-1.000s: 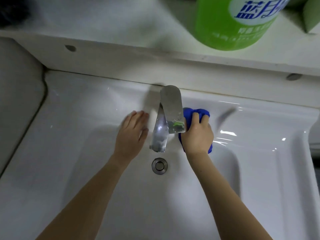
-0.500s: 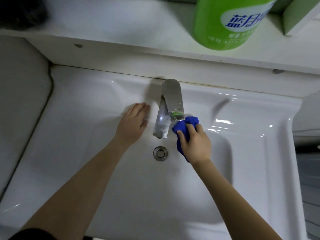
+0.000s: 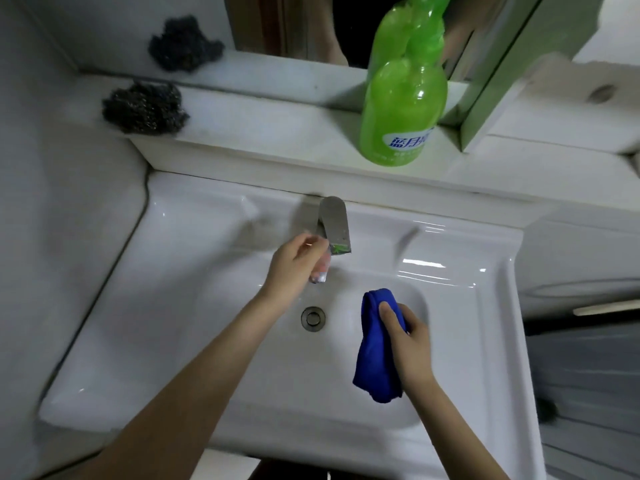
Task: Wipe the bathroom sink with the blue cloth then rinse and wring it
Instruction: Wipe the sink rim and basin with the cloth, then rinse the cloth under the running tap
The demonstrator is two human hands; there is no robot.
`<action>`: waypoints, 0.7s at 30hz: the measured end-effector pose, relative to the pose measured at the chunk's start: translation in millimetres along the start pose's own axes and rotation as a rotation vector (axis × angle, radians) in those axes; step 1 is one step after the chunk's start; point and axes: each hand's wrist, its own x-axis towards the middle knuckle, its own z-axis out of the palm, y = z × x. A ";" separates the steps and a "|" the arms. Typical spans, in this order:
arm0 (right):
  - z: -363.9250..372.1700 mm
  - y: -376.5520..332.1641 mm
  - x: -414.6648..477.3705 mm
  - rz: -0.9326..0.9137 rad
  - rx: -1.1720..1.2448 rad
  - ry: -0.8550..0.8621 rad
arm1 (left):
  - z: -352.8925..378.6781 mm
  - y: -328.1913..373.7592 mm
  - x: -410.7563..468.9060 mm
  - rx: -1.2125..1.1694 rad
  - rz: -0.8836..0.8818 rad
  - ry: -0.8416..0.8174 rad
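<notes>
R hand [image 3: 405, 337] clamps bunched cloth [image 3: 375, 358] just right of drain [image 3: 313, 318], inside sink [image 3: 173, 306]. L hand [image 3: 294, 265] curls at tap [image 3: 334, 220] behind drain; grip unclear, blurred. Risk: tap opened hard w/ cloth off-stream, so water splashes out.

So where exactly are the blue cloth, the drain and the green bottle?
blue cloth [image 3: 375, 356], head view, on the fold hanging beside the thumb.
drain [image 3: 313, 318], head view, on its metal centre.
green bottle [image 3: 401, 105], head view, on the body above the label.
</notes>
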 end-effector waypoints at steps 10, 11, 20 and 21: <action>-6.3 21.7 -12.9 0.067 0.037 0.012 | 33.5 14.6 7.6 -0.061 -0.141 0.010; -6.7 23.8 -14.1 0.070 0.030 0.014 | 32.5 17.7 11.1 -0.079 -0.147 0.016; 13.0 24.4 -3.1 0.083 -0.026 -0.047 | 12.1 30.6 12.1 -0.066 -0.145 -0.039; 19.2 21.7 0.2 0.083 -0.018 -0.065 | 6.7 24.6 8.9 -0.080 -0.086 0.037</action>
